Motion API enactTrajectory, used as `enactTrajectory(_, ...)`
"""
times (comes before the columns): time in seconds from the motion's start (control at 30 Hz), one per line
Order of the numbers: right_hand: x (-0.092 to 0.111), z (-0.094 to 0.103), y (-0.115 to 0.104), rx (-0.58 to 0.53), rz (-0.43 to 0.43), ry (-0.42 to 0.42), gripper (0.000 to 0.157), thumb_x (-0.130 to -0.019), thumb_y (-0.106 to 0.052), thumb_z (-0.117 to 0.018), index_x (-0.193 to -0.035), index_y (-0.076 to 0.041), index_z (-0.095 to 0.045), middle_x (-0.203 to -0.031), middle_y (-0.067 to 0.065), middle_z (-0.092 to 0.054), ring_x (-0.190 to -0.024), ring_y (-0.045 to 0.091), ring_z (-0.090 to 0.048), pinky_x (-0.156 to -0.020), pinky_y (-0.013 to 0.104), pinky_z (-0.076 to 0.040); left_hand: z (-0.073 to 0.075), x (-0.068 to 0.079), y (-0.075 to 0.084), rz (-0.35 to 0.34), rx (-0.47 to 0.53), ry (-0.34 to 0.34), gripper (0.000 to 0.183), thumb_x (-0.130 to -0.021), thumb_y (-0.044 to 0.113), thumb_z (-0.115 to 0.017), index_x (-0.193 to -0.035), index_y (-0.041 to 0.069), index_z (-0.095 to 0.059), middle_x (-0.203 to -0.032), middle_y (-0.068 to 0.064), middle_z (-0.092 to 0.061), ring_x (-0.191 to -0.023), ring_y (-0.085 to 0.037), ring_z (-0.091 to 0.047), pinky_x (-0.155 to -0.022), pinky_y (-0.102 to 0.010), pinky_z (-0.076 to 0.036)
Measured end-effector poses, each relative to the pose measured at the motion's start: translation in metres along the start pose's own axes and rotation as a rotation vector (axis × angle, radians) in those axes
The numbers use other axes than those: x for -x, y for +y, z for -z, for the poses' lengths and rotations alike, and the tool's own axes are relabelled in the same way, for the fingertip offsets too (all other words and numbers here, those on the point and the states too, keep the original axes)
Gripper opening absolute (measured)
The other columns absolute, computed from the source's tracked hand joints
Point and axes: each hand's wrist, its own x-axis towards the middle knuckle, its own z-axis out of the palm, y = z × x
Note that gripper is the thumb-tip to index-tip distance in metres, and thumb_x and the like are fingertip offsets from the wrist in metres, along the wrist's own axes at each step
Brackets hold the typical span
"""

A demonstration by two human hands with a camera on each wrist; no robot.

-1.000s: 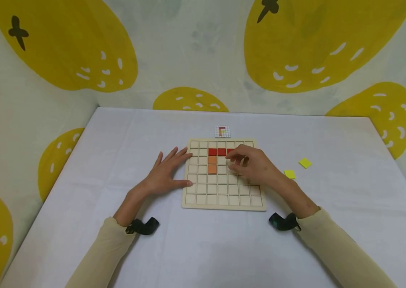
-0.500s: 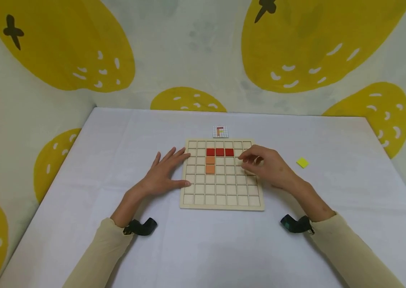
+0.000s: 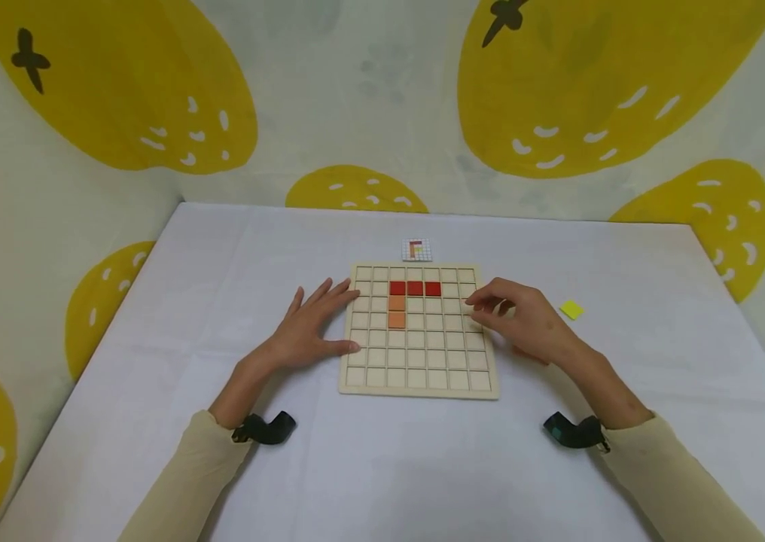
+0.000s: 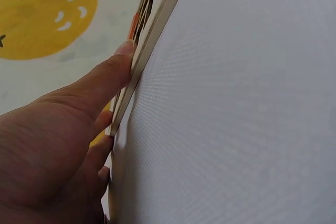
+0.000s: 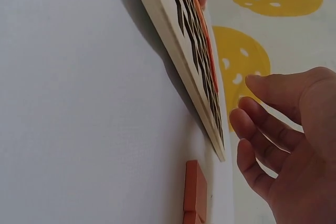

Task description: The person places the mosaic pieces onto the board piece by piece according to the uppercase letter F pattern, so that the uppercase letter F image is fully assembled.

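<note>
A wooden grid board [image 3: 419,380] lies on the white table. Three red tiles [image 3: 415,288] form a row in its upper part, and two orange tiles [image 3: 397,320] run down below the leftmost red one. My left hand [image 3: 308,331] rests along the board's left edge, fingers spread; in the left wrist view its thumb [image 4: 107,77] lies on the rim. Over the right edge hovers my right hand [image 3: 518,316], thumb and fingers loosely bent. The right wrist view shows nothing between them. Orange pieces [image 5: 195,190] lie on the table beside the board there.
Behind the board lies a small card [image 3: 416,249] printed with a coloured grid pattern. A yellow tile [image 3: 571,309] lies to the right, just past my right hand. Patterned cloth [image 3: 355,98] rises at the table's far edge.
My right hand has moved right, from the third red tile to the board's right edge, uncovering that tile. It now covers one of the two yellow tiles. The left hand has stayed put.
</note>
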Motion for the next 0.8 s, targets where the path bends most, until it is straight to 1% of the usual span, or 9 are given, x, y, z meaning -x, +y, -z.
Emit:
enactTrajectory(0.17, 0.004, 0.002, 0.004, -0.005, -0.001, 0.006, 0.015, -0.094, -0.011, -0.077, -0.110, -0.012, -0.076, -0.098, -0.003, -0.073, -0.089, 0.012, -0.062, -0.078, 0.020, -0.052, 0.000, 0.001, 0.000, -0.002, 0.004, -0.003, 0.090, -0.089, 0.050, -0.079, -0.164, 0.027, -0.034, -0.176, 0.002, -0.020, -0.166, -0.028, -0.006, -0.131, -0.062, 0.008)
enactTrajectory(0.4, 0.010, 0.006, 0.011, 0.003, -0.017, -0.005, 0.016, -0.094, -0.011, -0.077, -0.109, -0.014, -0.075, -0.097, -0.004, -0.072, -0.089, 0.006, -0.061, -0.079, 0.019, -0.053, 0.000, 0.002, -0.002, -0.010, 0.005, 0.002, 0.090, -0.089, 0.050, -0.079, -0.164, 0.026, -0.034, -0.176, 0.002, -0.021, -0.166, -0.029, -0.006, -0.130, -0.064, 0.007)
enactTrajectory(0.63, 0.018, 0.012, 0.017, 0.006, -0.026, -0.015, 0.015, -0.095, -0.011, -0.076, -0.109, -0.016, -0.075, -0.097, -0.004, -0.072, -0.090, 0.009, -0.062, -0.079, 0.018, -0.053, 0.001, 0.001, -0.002, -0.019, -0.001, 0.008, 0.091, -0.089, 0.050, -0.079, -0.164, 0.026, -0.034, -0.176, 0.002, -0.021, -0.166, -0.029, -0.006, -0.130, -0.064, 0.007)
enactTrajectory(0.8, 0.022, 0.016, 0.022, 0.017, -0.011, -0.018, 0.016, -0.095, -0.010, -0.075, -0.109, -0.017, -0.076, -0.096, -0.006, -0.071, -0.089, 0.007, -0.061, -0.080, 0.019, -0.054, 0.001, 0.001, 0.000, -0.009, -0.002, 0.006, 0.090, -0.089, 0.050, -0.079, -0.164, 0.027, -0.035, -0.176, 0.002, -0.021, -0.166, -0.029, -0.006, -0.130, -0.064, 0.007)
